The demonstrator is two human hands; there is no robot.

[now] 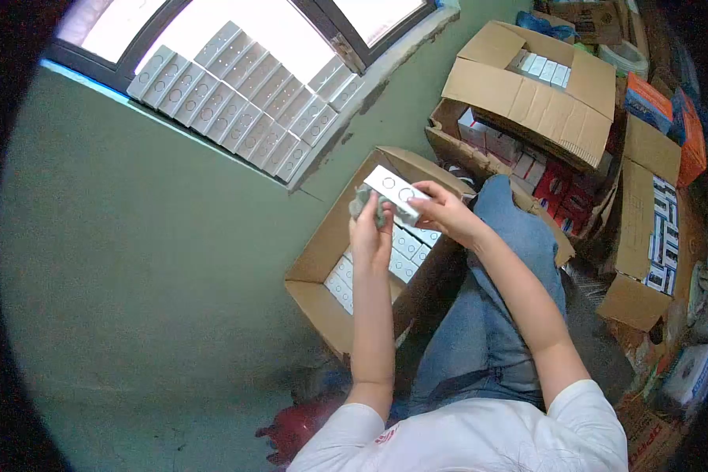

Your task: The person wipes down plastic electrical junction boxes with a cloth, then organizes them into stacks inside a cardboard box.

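A white rectangular piece with two ring marks (390, 186) is held up above an open cardboard box (311, 295). My right hand (446, 212) grips its right end, thumb on top. My left hand (372, 224) is closed round a grey-green cloth (359, 202) at the piece's lower left side. Inside the box below lie several similar white pieces (402, 245) with ring marks, in rows.
Rows of grey-white pieces (236, 94) stand on the window sill at upper left. Open cartons (527, 98) with small boxes are stacked at upper right. Another carton (634, 236) stands at far right. The green wall (149, 236) fills the left.
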